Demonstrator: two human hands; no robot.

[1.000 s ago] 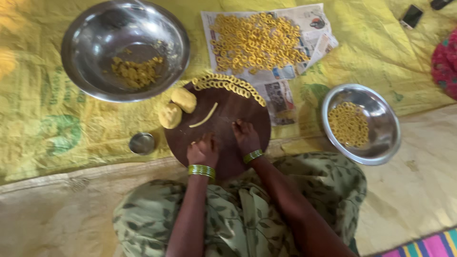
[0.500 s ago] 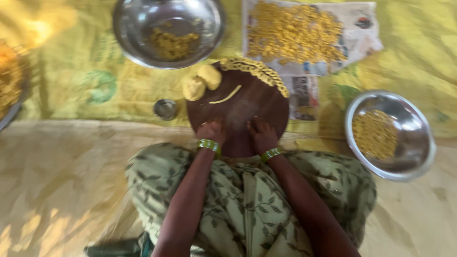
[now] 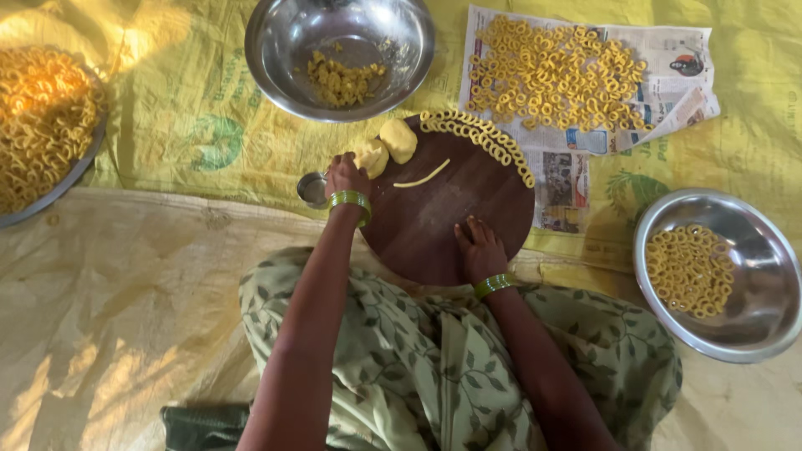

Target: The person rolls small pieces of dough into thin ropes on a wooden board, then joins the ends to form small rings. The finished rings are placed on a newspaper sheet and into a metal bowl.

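- The left hand [image 3: 347,177] reaches to the far left edge of the round wooden board [image 3: 443,221], its fingers closed on a lump of yellow dough [image 3: 370,156]; a green bangle sits on the wrist.
- The right hand [image 3: 478,248] rests flat on the near part of the board, fingers spread and holding nothing, with a green bangle on that wrist too.
- A second dough lump [image 3: 399,139] lies just beside the first, on the far left of the board.
- A thin rolled dough strip [image 3: 422,174] lies on the board between the lumps and the right hand, apart from both hands.
- A row of dough rings [image 3: 480,139] curves along the board's far right rim.
- A small steel cup [image 3: 312,190] stands just off the board, beside the left wrist.
- Beyond the board, a large steel bowl [image 3: 276,50] holds a few yellow pieces.
- To its right, a newspaper sheet [image 3: 668,50] is covered with many rings.
- A smaller steel bowl [image 3: 752,309] with rings sits well to the right of the board.
- At the far left, a tray [image 3: 83,159] is heaped with rings.
- Everything lies on a yellow sheet [image 3: 200,142] spread on the floor.
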